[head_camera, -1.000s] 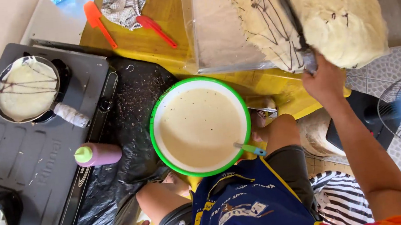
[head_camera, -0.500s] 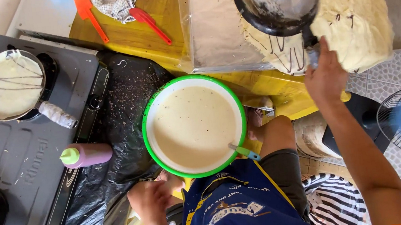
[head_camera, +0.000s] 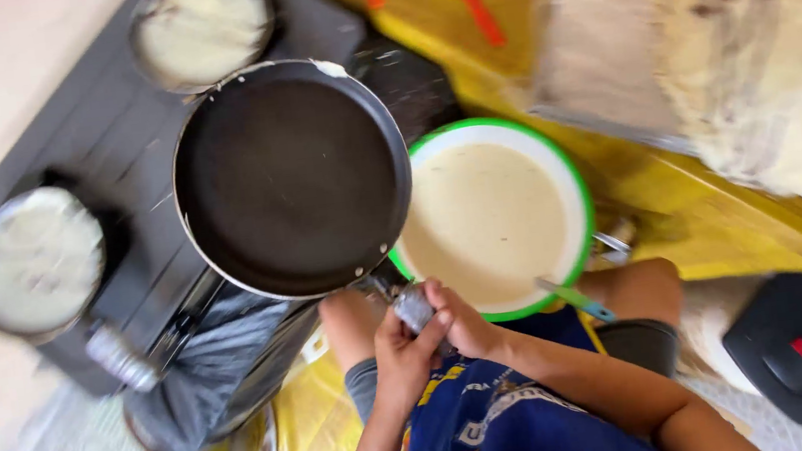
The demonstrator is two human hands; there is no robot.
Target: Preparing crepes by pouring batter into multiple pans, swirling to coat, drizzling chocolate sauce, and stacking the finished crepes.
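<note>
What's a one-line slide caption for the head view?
Both hands, left hand and right hand, grip the handle of an empty black frying pan beside a green-rimmed bowl of batter.

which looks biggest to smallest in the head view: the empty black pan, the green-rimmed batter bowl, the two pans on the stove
1. Empty black pan, though it is held up nearer the camera, which may enlarge it.
2. Green-rimmed batter bowl.
3. The near stove pan and far stove pan look alike; no ranking between them.

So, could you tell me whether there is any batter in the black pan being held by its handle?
No, the black pan shows a bare dark inside, while both hands grip its handle beside the green-rimmed bowl of batter.
</note>
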